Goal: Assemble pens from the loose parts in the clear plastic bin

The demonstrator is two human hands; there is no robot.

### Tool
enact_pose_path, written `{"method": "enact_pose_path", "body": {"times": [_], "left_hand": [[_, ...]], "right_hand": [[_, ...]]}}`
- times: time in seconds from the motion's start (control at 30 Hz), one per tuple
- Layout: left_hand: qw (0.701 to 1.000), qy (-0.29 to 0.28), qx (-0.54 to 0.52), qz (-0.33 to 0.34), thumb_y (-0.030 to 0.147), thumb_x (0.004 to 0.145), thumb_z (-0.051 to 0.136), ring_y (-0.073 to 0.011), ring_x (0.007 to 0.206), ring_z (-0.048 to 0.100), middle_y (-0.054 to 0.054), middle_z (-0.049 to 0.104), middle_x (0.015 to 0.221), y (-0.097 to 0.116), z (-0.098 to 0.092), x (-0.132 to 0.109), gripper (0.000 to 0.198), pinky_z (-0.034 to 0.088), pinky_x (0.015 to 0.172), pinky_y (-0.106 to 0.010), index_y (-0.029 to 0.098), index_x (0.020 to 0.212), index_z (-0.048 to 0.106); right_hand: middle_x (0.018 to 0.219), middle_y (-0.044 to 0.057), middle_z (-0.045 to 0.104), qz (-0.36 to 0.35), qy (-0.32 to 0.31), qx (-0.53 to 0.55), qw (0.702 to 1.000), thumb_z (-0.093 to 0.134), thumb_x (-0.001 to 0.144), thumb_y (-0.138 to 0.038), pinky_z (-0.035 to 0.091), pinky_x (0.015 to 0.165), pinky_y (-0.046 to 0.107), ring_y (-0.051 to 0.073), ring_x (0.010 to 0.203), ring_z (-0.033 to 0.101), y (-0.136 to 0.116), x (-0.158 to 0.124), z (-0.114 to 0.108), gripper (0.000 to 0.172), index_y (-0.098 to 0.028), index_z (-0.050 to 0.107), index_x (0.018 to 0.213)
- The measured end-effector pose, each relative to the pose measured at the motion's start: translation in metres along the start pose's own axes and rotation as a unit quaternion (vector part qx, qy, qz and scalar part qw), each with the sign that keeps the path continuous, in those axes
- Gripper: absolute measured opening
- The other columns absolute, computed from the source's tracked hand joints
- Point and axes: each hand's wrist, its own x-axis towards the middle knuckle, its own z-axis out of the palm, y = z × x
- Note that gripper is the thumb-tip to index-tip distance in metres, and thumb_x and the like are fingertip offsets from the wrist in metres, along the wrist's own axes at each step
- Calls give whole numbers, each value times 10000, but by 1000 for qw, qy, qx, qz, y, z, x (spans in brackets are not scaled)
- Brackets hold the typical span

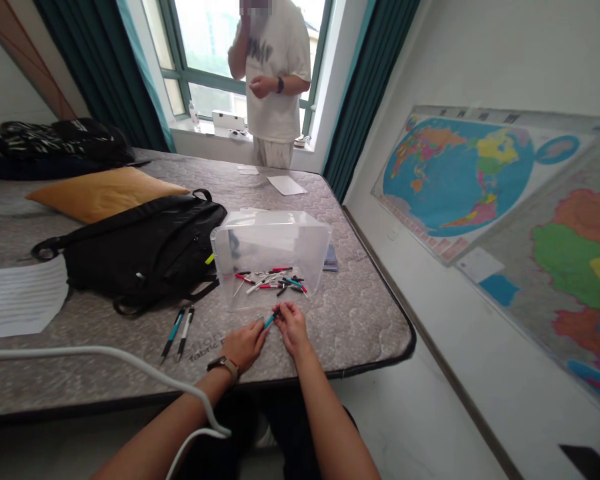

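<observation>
My left hand (245, 345) grips a teal-blue pen (269, 322) near the mattress's front edge. The fingers of my right hand (291, 325) pinch the dark upper end of that pen; whether they hold a separate part of it I cannot tell. Just beyond my hands, a clear plastic bin (273, 241) lies on its side, its opening towards me. Loose pen parts (275, 283) in red, white, black and blue are scattered inside it. To the left of my left hand, a blue pen (173, 335) and a white pen (185, 335) lie side by side.
A black backpack (145, 250) and a yellow pillow (105, 190) lie left of the bin on the mattress (360, 313). A white cable (105, 351) crosses the front left. Printed paper (20, 300) lies at the left. Another person (277, 80) stands by the window.
</observation>
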Motion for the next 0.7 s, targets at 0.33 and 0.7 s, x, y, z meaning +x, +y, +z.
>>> {"method": "enact_pose_path", "body": {"times": [0.33, 0.7], "left_hand": [[999, 20, -25, 7, 463, 997, 224, -180, 774, 639, -54, 676, 919, -2, 1, 0, 435, 387, 622, -271, 239, 967, 596], [999, 13, -40, 1, 472, 992, 240, -176, 787, 635, -54, 671, 933, -3, 3, 0, 426, 396, 637, -268, 243, 971, 598]], "right_hand": [[965, 50, 706, 33, -23, 23, 999, 751, 758, -394, 526, 753, 264, 156, 858, 660, -6, -5, 2, 362, -197, 663, 1048], [897, 23, 708, 33, -32, 74, 996, 778, 758, -312, 518, 715, 239, 135, 809, 651, -4, -3, -1, 271, -198, 671, 980]]}}
